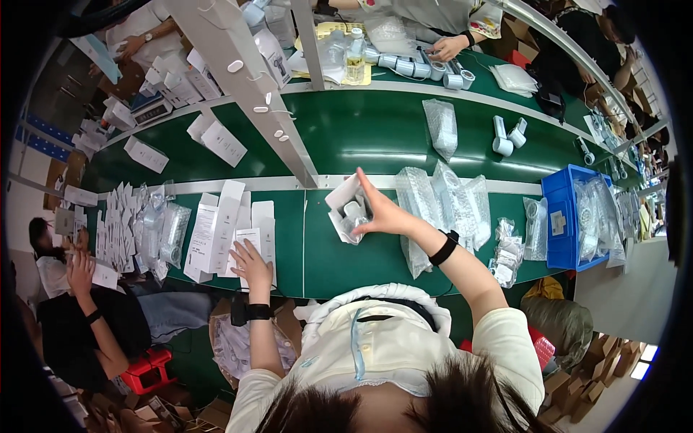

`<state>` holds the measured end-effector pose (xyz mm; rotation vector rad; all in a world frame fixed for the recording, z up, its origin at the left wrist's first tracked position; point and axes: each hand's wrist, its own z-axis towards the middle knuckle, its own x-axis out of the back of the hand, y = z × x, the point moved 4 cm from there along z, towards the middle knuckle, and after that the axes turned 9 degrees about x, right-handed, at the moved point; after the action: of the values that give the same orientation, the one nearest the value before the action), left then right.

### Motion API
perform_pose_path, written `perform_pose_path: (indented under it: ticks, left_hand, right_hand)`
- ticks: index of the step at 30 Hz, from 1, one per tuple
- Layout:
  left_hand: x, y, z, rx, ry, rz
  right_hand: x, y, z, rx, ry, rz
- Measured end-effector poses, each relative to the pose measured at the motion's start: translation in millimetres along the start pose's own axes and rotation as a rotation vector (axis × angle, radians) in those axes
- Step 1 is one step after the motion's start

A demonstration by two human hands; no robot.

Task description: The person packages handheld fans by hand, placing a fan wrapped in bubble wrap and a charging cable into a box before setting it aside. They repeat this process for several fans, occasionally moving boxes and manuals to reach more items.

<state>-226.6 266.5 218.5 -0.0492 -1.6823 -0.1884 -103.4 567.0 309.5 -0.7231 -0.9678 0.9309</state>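
Observation:
My right hand [390, 214] grips an open white box [338, 196] by its side, thumb and fingers spread around it, above the green table. Inside the box sits a wrapped item [354, 211] in clear plastic, its kind hard to make out. My left hand [252, 263] rests with fingers stretched out on a white printed sheet [247, 237]. That sheet lies over several flat white boxes [229, 209] left of the middle. Just right of the held box are clear bubble-wrap bags [419, 195].
A blue bin [554, 184] with bagged parts stands at the right, beside small bagged parts [508, 249]. A metal post [267, 101] rises behind the table's middle. Pale-blue handheld devices [503, 137] lie on the far shelf. At left, a co-worker's hand [81, 270] is near a white box.

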Motion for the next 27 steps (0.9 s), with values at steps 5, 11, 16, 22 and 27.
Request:
perform_pose_path:
  ticks: [5, 11, 16, 22, 27]
  left_hand:
    - [-14, 14, -20, -0.084, 0.104, 0.038]
    - [18, 69, -53, -0.166, -0.13, -0.103]
    - [5, 88, -21, -0.334, -0.354, -0.172]
    - [-8, 83, -16, -0.528, -0.578, -0.321]
    - [37, 100, -34, -0.393, -0.503, -0.975]
  right_hand:
    - [6, 10, 22, -0.119, 0.105, -0.018]
    - [79, 49, 100, -0.162, 0.486, 0.193]
    - [101, 112, 130, -0.089, 0.677, -0.143]
    - [121, 144, 109, -0.118, 0.688, -0.027]
    - [181, 176, 62, -1.025, 0.435, -0.88]
